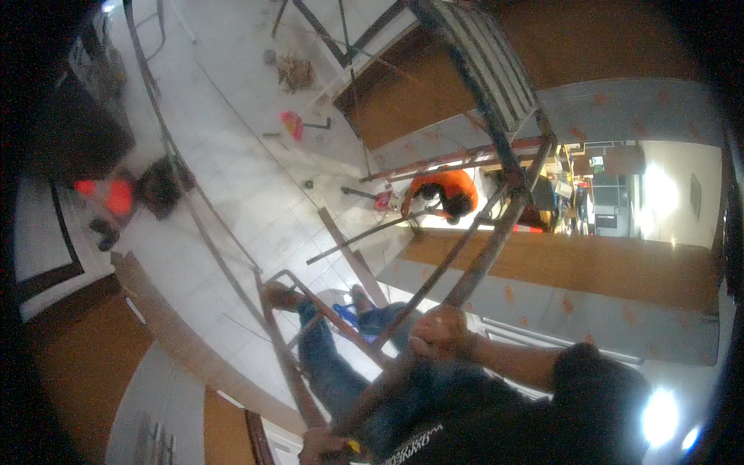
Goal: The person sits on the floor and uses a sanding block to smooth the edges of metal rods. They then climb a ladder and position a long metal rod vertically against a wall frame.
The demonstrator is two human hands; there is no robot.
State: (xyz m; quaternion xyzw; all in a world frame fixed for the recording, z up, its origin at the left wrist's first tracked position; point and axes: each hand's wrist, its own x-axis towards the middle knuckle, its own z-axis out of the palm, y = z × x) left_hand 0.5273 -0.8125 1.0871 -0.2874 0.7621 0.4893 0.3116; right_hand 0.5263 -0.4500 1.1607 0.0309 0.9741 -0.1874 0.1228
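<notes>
A rusty red-brown scaffold frame stands in front of me, its tubes running up to a ribbed metal platform at the top. My right hand is closed around the thick tube on the right side of the frame. At the lower edge my left hand is wrapped about the lower end of the left tube, its fingers partly cut off by the picture's rim. Between the tubes my legs and shoes show on the floor.
A person in an orange shirt bends low beyond the frame, near a long dark bar. Another person in orange-red is at far left. A pink-red bag and a debris pile lie on the pale tiled floor.
</notes>
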